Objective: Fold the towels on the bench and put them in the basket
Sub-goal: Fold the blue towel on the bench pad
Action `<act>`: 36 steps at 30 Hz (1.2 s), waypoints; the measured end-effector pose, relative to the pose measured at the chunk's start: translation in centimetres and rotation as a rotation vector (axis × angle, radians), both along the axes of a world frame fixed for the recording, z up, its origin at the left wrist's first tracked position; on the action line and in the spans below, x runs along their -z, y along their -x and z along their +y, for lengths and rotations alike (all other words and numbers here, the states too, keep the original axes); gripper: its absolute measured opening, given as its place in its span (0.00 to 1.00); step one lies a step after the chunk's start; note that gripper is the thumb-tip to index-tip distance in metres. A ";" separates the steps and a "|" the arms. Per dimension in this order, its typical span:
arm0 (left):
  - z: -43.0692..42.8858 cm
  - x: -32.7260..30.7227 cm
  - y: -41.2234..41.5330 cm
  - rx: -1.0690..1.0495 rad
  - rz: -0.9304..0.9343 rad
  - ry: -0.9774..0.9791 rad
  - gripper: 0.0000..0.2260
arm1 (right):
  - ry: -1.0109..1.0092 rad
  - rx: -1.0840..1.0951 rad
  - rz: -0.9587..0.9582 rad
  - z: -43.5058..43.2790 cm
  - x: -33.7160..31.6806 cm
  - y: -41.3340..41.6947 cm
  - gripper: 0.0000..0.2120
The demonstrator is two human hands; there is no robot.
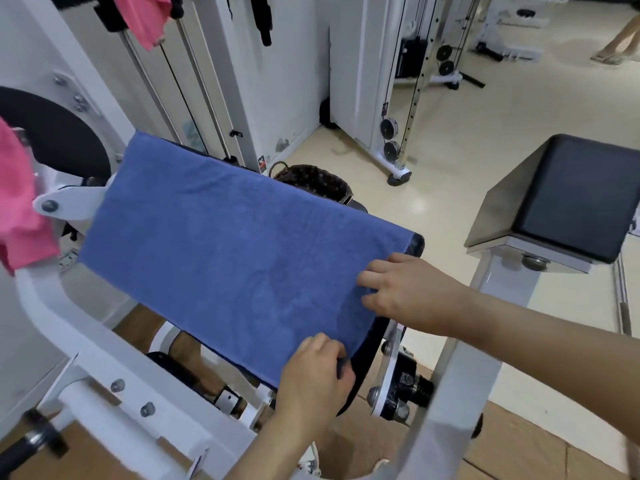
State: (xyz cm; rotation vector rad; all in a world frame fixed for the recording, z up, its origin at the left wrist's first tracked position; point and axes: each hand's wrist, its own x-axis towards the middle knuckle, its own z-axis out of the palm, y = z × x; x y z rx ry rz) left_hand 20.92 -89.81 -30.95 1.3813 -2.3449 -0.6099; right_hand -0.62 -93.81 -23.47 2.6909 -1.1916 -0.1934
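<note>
A blue towel lies spread flat over the black padded bench of a white gym machine. My left hand pinches the towel's near right corner at the bench's lower edge. My right hand rests on the towel's right end, fingers stretched out flat on the cloth. A dark woven basket stands on the floor behind the bench, partly hidden by the towel. A pink towel hangs at the left edge, and another pink towel hangs from the machine at the top.
The white machine frame curves round the bench in front and to the left. A second black pad on a white post stands to the right. Cable machines line the back wall. A person's foot shows far right on the beige floor.
</note>
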 end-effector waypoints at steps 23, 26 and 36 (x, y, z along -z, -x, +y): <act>-8.1 -2.8 -13.8 -0.372 0.445 -0.517 0.21 | -0.377 0.786 -1.366 -12.5 -9.4 -7.2 0.07; -10.7 -2.6 -17.0 -0.518 0.519 -0.468 0.19 | -0.448 0.761 -1.172 -15.8 -9.3 -10.2 0.05; -16.1 -0.5 -21.8 -0.477 0.589 -0.573 0.14 | -0.252 0.333 0.218 -19.8 -5.9 -18.0 0.07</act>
